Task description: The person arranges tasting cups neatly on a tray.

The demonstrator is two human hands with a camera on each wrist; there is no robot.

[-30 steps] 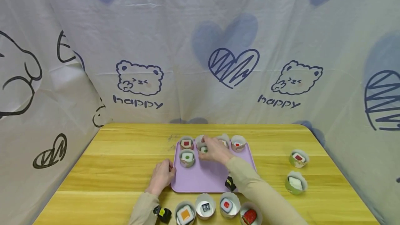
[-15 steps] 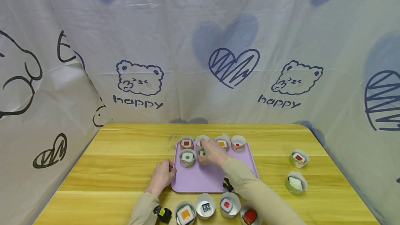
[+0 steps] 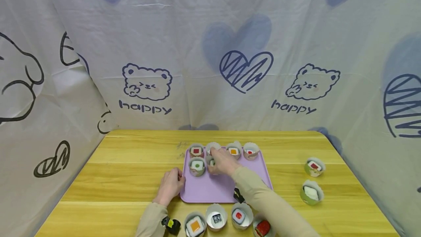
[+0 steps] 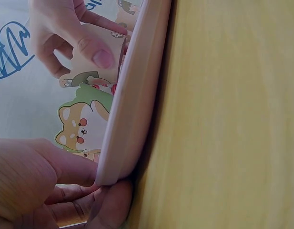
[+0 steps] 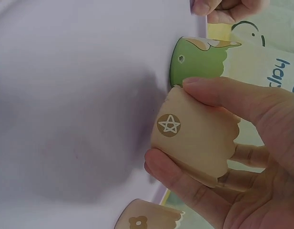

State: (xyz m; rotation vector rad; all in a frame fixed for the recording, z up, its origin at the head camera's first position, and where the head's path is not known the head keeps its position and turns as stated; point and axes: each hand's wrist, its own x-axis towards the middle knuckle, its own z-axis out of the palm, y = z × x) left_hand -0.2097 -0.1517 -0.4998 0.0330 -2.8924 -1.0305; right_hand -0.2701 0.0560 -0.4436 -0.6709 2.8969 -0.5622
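My right hand (image 3: 225, 162) grips a tan paper baking cup (image 5: 199, 136) between thumb and fingers, low over the lilac tray (image 3: 207, 191). A white piece with a green centre shows inside it in the head view. Whether the cup's base touches the tray I cannot tell. Just left of it stands a green cup (image 5: 199, 62) holding a similar green-dotted piece. Behind them is a row of several cups, including one with an orange-topped piece (image 3: 234, 151). My left hand (image 3: 170, 186) pinches the tray's left rim (image 4: 132, 109), thumb above and a finger beneath.
Several filled cups stand along the tray's near side, among them one with an orange-centred piece (image 3: 194, 226) and one with a red piece (image 3: 263, 228). Two green cups, a farther one (image 3: 314, 167) and a nearer one (image 3: 311, 193), stand on the wooden table (image 3: 108, 178) at the right.
My right hand has moved slightly down and nearer with the cup, uncovering the orange-topped piece behind. My left hand has stayed on the tray's rim.
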